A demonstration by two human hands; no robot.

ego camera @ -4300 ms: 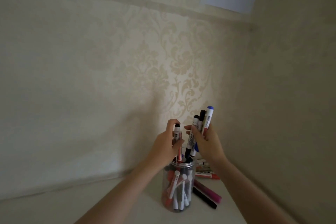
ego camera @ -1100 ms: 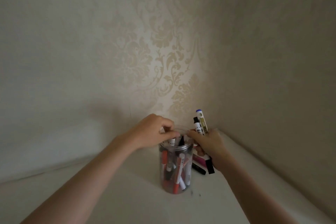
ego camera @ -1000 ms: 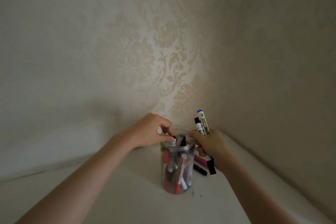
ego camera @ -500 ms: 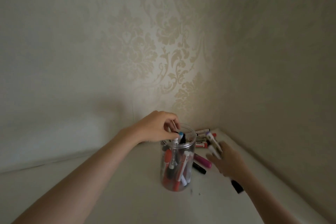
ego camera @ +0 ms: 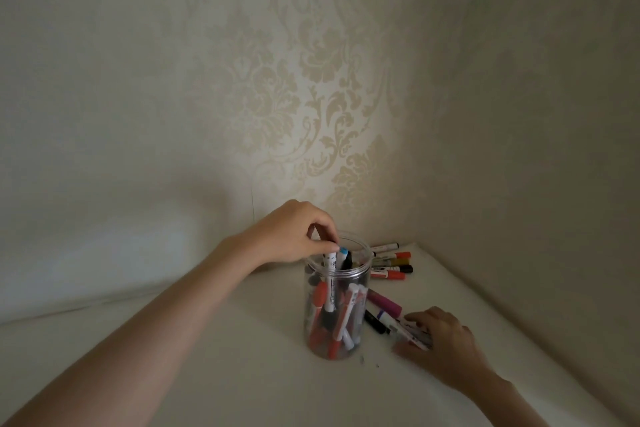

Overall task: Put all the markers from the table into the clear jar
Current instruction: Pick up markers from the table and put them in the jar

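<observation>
Watching for a tipped jar and a dropped handful

Holding our left hand (ego camera: 294,236) over the mouth of the clear jar (ego camera: 337,295), we have thumb and fingertips pinched together on the top of a blue-capped marker (ego camera: 343,255) that stands among the markers already inside. The jar stands upright on the white table (ego camera: 207,374), well filled.

Just right of the jar's base, our right hand (ego camera: 440,340) lies low on the table with its fingers curled over a small bundle of white-barrelled markers (ego camera: 403,329). How many it holds we cannot tell; the frame is blurred there. Between that hand and the jar lie a magenta marker (ego camera: 384,302) and a black marker (ego camera: 374,321). Behind the jar, toward the wall corner, sits a cluster of loose markers (ego camera: 391,263), at least 4.

Risks as we judge them:
- Pushing the blue-capped marker sideways could rock the jar, since nothing braces its body.
- The jar is crowded, so a forced marker may jam on the ones below or ride up over the rim.
- A loose grip on the bundle could let 1 slip and roll toward the table's near edge.
- The right forearm, swinging back, could knock the jar.
</observation>
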